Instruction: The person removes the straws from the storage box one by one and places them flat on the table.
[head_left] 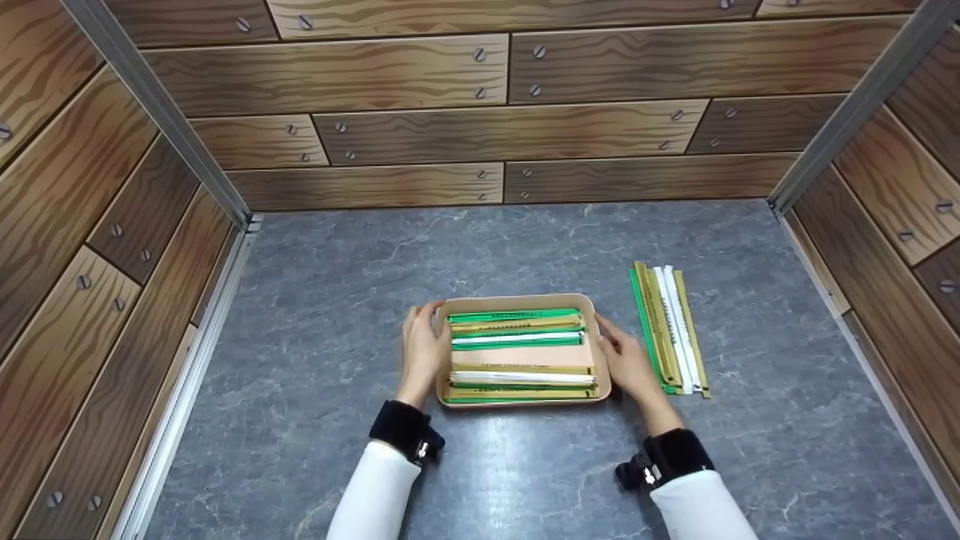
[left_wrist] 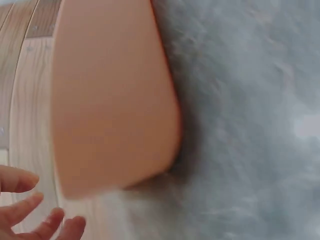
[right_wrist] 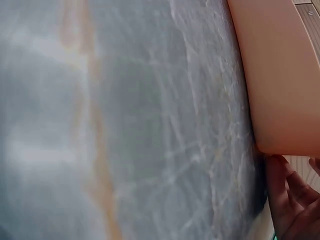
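Observation:
A shallow beige tray (head_left: 517, 356) lies on the grey marbled surface. In it are two groups of slim wrapped sticks: an upper row of green, gold and white sticks (head_left: 517, 328) and a lower row of similar sticks (head_left: 521, 381). My left hand (head_left: 424, 349) is at the tray's left end. In the left wrist view its fingers (left_wrist: 45, 222) are spread, apart from the blurred tray wall (left_wrist: 115, 100). At the right end is my right hand (head_left: 628, 366); the right wrist view shows its fingertips (right_wrist: 276, 162) touching the tray's lower corner (right_wrist: 280, 135).
To the right of the tray lies a loose bundle of green, gold and white sticks (head_left: 670, 330). Wood-patterned panels (head_left: 420, 135) wall the back and both sides, with metal rails (head_left: 214, 315) along the edges.

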